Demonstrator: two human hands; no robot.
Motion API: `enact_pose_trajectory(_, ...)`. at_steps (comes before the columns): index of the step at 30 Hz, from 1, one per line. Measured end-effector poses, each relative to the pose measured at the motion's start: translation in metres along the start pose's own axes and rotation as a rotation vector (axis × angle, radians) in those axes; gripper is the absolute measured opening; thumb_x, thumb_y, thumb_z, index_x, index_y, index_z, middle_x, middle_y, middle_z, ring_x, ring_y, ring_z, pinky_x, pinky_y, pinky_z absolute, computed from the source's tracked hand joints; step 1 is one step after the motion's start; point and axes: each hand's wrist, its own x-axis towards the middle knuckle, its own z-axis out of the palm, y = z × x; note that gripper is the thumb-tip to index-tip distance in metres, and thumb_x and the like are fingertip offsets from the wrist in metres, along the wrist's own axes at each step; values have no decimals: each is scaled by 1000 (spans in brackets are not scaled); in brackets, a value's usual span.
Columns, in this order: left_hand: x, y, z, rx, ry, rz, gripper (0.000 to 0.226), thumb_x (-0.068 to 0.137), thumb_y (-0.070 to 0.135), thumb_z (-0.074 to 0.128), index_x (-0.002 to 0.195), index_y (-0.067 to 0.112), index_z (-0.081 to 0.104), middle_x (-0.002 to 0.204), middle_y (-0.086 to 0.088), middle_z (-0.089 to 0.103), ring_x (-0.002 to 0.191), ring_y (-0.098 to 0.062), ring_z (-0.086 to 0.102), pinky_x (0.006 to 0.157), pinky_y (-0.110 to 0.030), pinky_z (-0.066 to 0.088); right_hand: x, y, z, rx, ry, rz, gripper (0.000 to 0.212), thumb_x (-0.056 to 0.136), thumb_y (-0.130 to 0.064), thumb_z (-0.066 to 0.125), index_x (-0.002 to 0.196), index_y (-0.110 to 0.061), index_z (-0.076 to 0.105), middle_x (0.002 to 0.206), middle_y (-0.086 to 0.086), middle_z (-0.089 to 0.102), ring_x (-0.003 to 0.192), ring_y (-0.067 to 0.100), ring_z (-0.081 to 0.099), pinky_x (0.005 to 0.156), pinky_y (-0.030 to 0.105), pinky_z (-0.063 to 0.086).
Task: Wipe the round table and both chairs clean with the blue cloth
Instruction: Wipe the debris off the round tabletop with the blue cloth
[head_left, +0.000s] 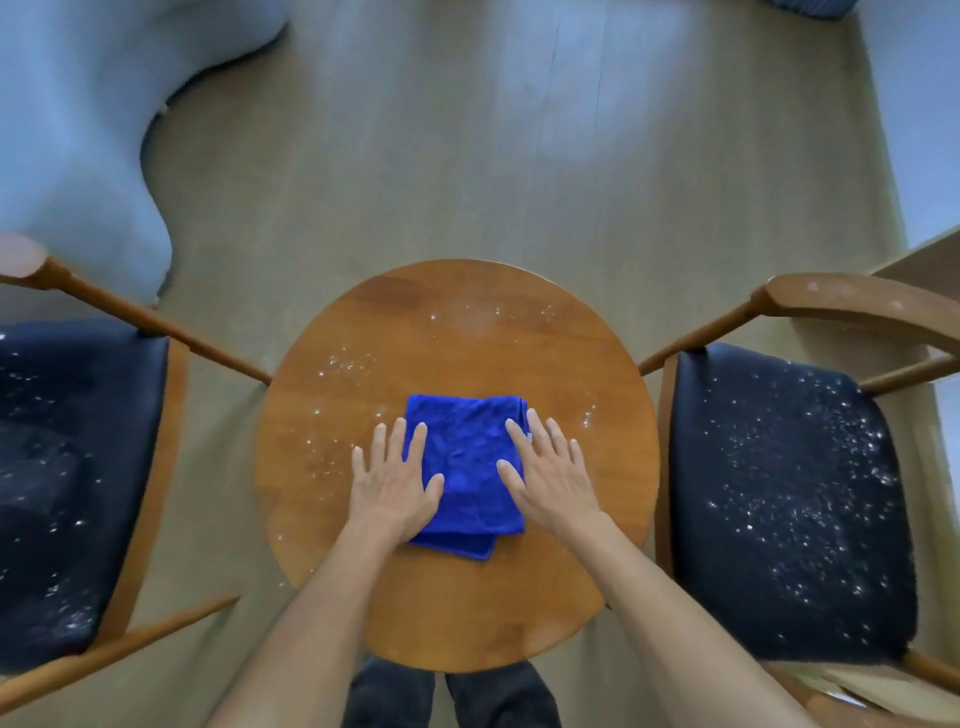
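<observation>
A folded blue cloth (467, 457) lies flat near the middle of the round wooden table (457, 597). My left hand (392, 480) rests flat on the cloth's left edge, fingers straight and spread. My right hand (553, 478) lies flat on its right edge in the same way. White specks dot the tabletop around and beyond the cloth. The left chair (67, 467) and the right chair (779, 493) flank the table, each with a dark seat sprinkled with white specks.
Both chairs have wooden armrests angled toward the table. A pale blue curved shape (78, 130) fills the far left of the floor. My dark trouser legs (452, 696) show just below the table's near edge. Bare floor stretches beyond the table.
</observation>
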Motion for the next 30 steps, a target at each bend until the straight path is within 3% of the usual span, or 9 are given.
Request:
enact_pose_trajectory(7, 68, -16, 5, 133, 51, 125, 69, 99, 46, 27, 153, 19, -6, 162, -6, -8, 148, -29, -6, 118, -50, 9, 52, -7, 20, -165, 54, -26, 60, 101, -41, 27, 153, -24, 5, 162, 4, -3, 148, 27, 2, 116, 46, 12)
enact_pose_trajectory(12, 93, -21, 12, 196, 144, 222, 68, 98, 35, 37, 153, 18, 2, 157, -6, 15, 144, -28, 14, 113, -45, 22, 76, -15, 26, -216, 87, -47, 63, 97, -27, 36, 153, -22, 8, 161, 4, 6, 147, 30, 5, 116, 48, 14)
enact_pose_trajectory(15, 97, -22, 15, 208, 205, 256, 65, 95, 28, 41, 152, 16, 12, 145, -5, 31, 132, -25, 30, 105, -39, 30, 83, -17, 29, -256, 120, -48, 62, 96, -19, 39, 152, -18, 13, 154, 5, 25, 144, 30, 15, 116, 48, 16)
enact_pose_trajectory(17, 96, -21, 13, 203, 219, 258, 60, 93, 23, 43, 149, 16, 21, 136, -6, 37, 123, -25, 37, 100, -36, 32, 81, -20, 28, -280, 195, -43, 59, 91, -14, 49, 147, -14, 31, 135, 6, 47, 130, 31, 38, 110, 46, 29)
enact_pose_trajectory(19, 92, -18, 6, 166, 277, 284, 45, 87, 13, 49, 132, 14, 44, 120, -8, 46, 109, -27, 44, 91, -35, 37, 76, -24, 27, -306, 334, -67, 48, 77, -7, 65, 124, -14, 60, 104, 6, 60, 99, 28, 57, 90, 40, 47)
enact_pose_trajectory(21, 84, -17, -3, 93, 381, 326, 26, 72, 2, 58, 97, 9, 60, 97, -10, 53, 89, -29, 50, 76, -37, 42, 68, -26, 26, -287, 456, -111, 29, 66, 3, 68, 90, -14, 68, 83, 5, 58, 76, 26, 56, 71, 35, 49)
enact_pose_trajectory(23, 69, -19, -5, 12, 473, 395, 20, 57, -3, 61, 74, 7, 55, 81, -11, 51, 74, -30, 49, 64, -38, 42, 53, -24, 28, -192, 521, -146, 24, 62, 8, 61, 78, -10, 62, 82, 7, 56, 75, 28, 54, 70, 36, 47)
enact_pose_trajectory(25, 45, -25, 3, -32, 500, 513, 22, 50, -2, 57, 69, 7, 52, 77, -11, 48, 69, -30, 47, 63, -37, 38, 30, -20, 34, -122, 554, -214, 25, 56, 7, 57, 76, -7, 60, 86, 9, 58, 80, 30, 56, 78, 37, 46)
enact_pose_trajectory(30, -13, -40, 47, 10, 296, 735, 21, 47, 18, 56, 66, 11, 52, 72, -7, 50, 62, -29, 48, 54, -35, 40, -33, -20, 65, -126, 366, -431, 16, 56, -14, 59, 70, -10, 54, 84, 8, 57, 72, 29, 53, 74, 39, 47)
